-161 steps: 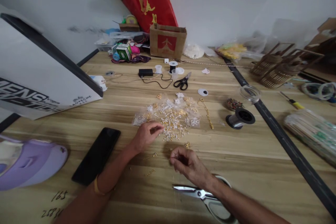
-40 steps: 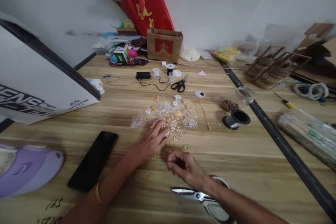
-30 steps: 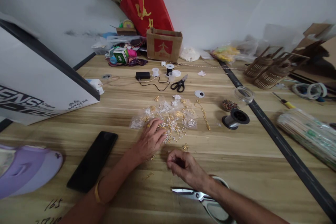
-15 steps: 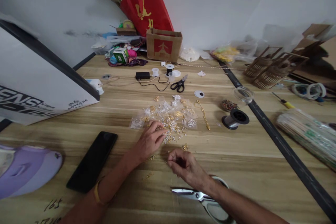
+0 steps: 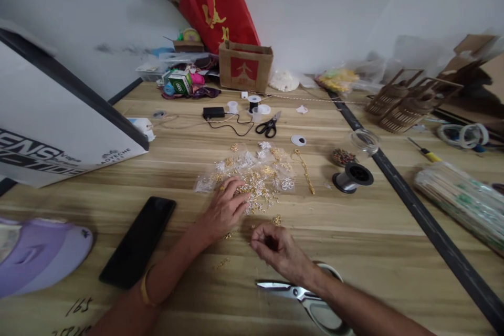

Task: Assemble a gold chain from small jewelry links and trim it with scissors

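Left hand (image 5: 225,210), half-curled, was among bits (image 5: 258,191), many still loose; right hand (image 5: 281,252) pinched shut; any hold unclear

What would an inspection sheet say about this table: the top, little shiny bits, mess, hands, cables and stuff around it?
Surface: wood-grain table, handwritten numbers near-left.
Work things: small gold and silver pieces, loose and among plastic bags.
Clutter: phone, black-handled scissors, pale-handled scissors.
Hands: left hand at the pieces; right hand, fingers curled together, contents unclear.
Cables: thin black cable beside black adapter.
Surroundings: red bag and brown paper bag before the wall.
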`<state>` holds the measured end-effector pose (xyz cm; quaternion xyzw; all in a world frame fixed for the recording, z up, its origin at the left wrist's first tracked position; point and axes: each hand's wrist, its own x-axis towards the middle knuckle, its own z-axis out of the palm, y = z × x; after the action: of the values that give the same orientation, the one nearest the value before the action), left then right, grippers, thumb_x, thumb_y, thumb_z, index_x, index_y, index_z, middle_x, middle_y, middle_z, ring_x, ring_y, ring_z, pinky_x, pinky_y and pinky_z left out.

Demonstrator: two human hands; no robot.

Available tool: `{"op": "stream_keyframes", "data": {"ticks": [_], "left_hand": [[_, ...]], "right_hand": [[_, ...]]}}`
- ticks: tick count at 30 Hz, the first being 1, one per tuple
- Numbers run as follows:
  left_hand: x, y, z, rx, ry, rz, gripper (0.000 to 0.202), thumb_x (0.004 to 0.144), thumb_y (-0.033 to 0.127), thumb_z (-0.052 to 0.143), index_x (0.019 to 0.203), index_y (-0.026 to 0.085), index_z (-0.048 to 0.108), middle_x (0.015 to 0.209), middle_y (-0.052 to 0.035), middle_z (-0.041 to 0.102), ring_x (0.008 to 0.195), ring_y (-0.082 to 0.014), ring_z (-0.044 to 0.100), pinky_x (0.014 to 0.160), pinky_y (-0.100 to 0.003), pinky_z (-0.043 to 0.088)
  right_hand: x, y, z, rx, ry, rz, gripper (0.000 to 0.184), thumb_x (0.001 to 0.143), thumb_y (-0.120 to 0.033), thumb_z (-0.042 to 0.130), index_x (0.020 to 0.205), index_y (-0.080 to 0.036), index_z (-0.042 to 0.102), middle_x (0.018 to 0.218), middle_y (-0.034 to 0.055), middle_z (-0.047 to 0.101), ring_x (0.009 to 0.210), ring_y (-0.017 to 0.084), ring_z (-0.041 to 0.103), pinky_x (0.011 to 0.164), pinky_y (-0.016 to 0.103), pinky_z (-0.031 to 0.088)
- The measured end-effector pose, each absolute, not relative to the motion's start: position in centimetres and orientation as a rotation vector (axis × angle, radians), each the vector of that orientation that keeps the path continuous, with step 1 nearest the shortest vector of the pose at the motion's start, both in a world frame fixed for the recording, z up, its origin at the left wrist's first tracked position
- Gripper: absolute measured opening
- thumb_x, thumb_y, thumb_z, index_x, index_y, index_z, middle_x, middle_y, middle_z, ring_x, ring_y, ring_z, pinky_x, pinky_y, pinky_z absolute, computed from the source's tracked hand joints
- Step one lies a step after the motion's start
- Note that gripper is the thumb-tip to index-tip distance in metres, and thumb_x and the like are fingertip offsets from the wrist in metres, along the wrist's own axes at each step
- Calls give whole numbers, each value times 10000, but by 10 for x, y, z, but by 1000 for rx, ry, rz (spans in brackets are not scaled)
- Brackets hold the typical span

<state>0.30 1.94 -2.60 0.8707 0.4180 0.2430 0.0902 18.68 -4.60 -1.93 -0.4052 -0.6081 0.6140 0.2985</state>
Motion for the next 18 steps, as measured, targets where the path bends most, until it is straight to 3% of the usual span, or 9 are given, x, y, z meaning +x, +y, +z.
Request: {"op": "stream_keyframes", "data": {"ticks": [9,12,18], "left_hand": [[3,24,-29,2473,1259,884,170,850,134,500,907,163,657,971,-85,557,1084,-225,453,946,-408,405],[4,23,-27,2405,1250,968,131,848,168,520,819,157,648,885,-66,571,961,-199,501,904,-380,405],[9,13,3,2073,1145,787,250,868,269,496,678,137,592,682,-14,578,695,-136,517,698,-270,417]], "right_hand": [[187,-45,-17,-1086,-1625,1623,165,826,-269,523,711,-155,494,583,-48,386,535,83,333,498,213,271],[187,-45,-16,-1096,-1619,1607,175,824,-276,527,706,-152,493,587,-45,389,542,83,336,505,213,276],[188,-45,-16,-1092,-1611,1571,188,840,-297,521,720,-154,497,595,-41,402,548,81,349,510,210,286]]}}
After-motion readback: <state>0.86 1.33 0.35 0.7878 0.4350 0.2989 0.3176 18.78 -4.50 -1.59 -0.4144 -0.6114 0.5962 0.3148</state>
